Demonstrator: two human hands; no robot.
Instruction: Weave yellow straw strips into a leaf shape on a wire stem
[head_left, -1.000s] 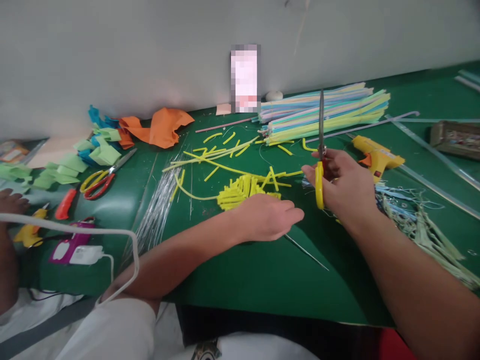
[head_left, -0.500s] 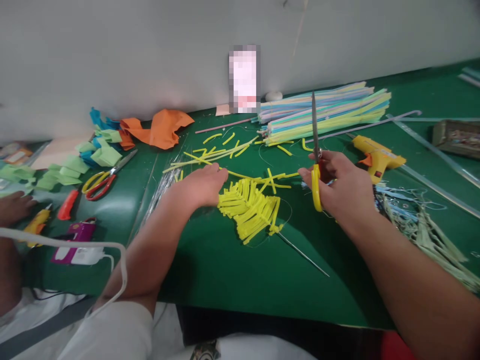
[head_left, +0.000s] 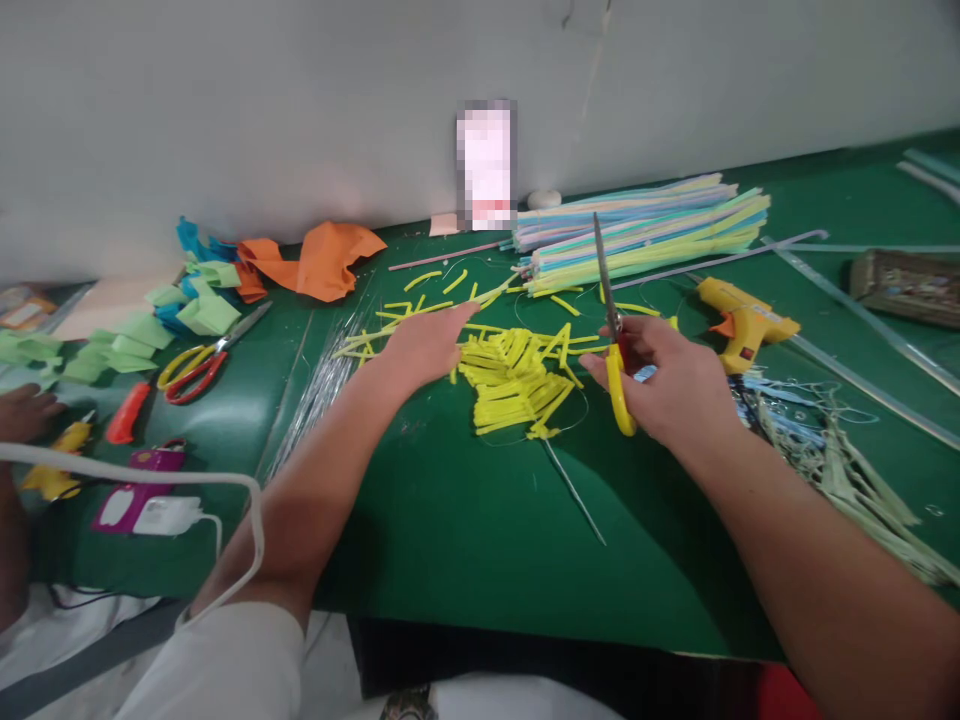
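Observation:
My right hand [head_left: 667,385] is closed round the yellow handles of a pair of scissors [head_left: 609,310], whose blades point up and away. My left hand [head_left: 424,345] reaches forward over the green table [head_left: 465,520] with its fingers stretched out, touching long yellow straw strips [head_left: 420,312]. Between the hands lies a bunch of short yellow straw pieces [head_left: 517,385] strung on a thin wire [head_left: 574,490].
A stack of pastel straws [head_left: 645,232] lies at the back, a yellow glue gun [head_left: 739,322] to the right, tangled pale strips [head_left: 840,460] beyond it. On the left are thin wires [head_left: 315,390], red-yellow scissors [head_left: 202,358], green and orange paper [head_left: 315,255], and another person's hand [head_left: 26,412].
My left hand has moved from over the yellow bunch to the left and forward onto the long strips. The bunch has shifted back. My right hand with the scissors drifted slightly left.

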